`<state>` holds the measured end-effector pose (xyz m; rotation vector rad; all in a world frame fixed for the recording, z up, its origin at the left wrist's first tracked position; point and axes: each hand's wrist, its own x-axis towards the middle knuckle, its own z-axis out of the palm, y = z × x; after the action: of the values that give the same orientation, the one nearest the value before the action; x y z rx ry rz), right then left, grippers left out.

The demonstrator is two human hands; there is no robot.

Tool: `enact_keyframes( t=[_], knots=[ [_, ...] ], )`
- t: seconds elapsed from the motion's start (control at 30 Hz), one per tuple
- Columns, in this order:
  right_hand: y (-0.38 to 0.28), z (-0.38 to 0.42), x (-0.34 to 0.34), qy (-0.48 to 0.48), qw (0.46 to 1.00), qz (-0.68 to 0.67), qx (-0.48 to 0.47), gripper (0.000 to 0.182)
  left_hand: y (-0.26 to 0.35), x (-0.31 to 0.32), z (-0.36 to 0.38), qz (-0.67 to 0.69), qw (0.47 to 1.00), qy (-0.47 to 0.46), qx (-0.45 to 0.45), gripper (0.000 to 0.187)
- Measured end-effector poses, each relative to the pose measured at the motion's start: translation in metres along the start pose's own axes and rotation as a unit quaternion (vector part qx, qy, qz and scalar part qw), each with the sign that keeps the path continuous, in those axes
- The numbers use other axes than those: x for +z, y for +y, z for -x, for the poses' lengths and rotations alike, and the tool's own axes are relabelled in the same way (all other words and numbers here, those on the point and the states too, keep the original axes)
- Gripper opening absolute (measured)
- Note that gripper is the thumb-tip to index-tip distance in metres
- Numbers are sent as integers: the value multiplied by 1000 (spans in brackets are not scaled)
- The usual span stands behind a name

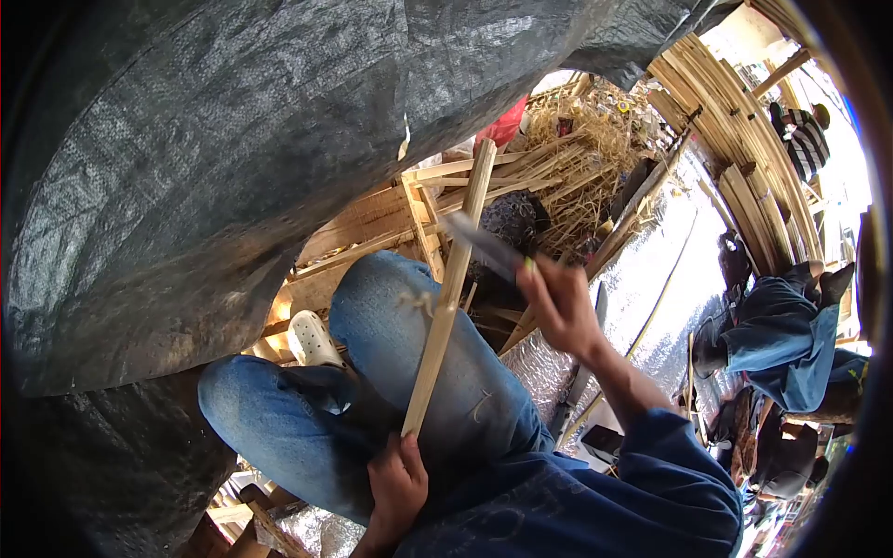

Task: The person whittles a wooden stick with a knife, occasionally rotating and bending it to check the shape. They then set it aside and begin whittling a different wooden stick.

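- Head view, only view. Left hand (398, 484) low in frame, fingers curled tight around the bottom end of a bamboo strip (448, 288).
- Strip's long axis runs from that grip up and slightly right, across the knee of the blue jeans (400, 316), top end near the black tarp (233, 158) edge.
- Right hand (558, 302) just right of the strip's upper half, fingers closed around the handle of a knife (484, 244); the blade points up-left toward the strip.
- Blade tip looks to be at or just touching the strip's right edge; blurred, so contact can't be confirmed.
- Key relation: the strip lies left of the knife hand, blade crossing its axis at an angle; right hand nearer the upper part, left hand anchors the bottom.
- A thin curl or fibre hangs off the strip at mid-length, beside the knee.
- Around: white shoe (312, 339) left of the legs, pile of cut bamboo and straw (577, 158) behind, silver foil sheet (660, 279) to the right.
- Another person in blue clothes (781, 339) sits far right, well apart; stacked bamboo slats (735, 121) upper right.
- Nothing stands between blade and strip; knee close under the strip.
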<state>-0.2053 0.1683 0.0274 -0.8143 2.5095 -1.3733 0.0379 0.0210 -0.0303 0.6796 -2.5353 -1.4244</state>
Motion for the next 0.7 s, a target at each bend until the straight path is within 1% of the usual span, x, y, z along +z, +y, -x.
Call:
enact_keyframes(
  t=[0.07,0.13,0.23,0.33,0.47,0.6,0.7],
  knots=[
    [-4,-35,-7,91,992,79,-41,42,0,-2,-1,-10,999,-23,-22,23],
    [-3,-69,-11,136,983,108,-53,44,4,-3,-1,-10,999,-25,-25,24],
    [-6,-100,-14,145,978,135,-57,45,4,-3,-2,-16,999,-17,-26,25],
    [-9,-108,-9,130,980,143,-44,45,2,-2,-3,-20,999,-9,-26,26],
    [-4,-107,-6,116,979,166,-36,46,7,-5,-3,-16,998,-28,-54,27],
    [2,-100,-5,114,983,142,-39,43,7,-6,-4,-27,998,-31,-54,27],
    [11,-92,1,103,987,121,-27,46,7,-5,-2,-29,998,-22,-43,26]
  ],
)
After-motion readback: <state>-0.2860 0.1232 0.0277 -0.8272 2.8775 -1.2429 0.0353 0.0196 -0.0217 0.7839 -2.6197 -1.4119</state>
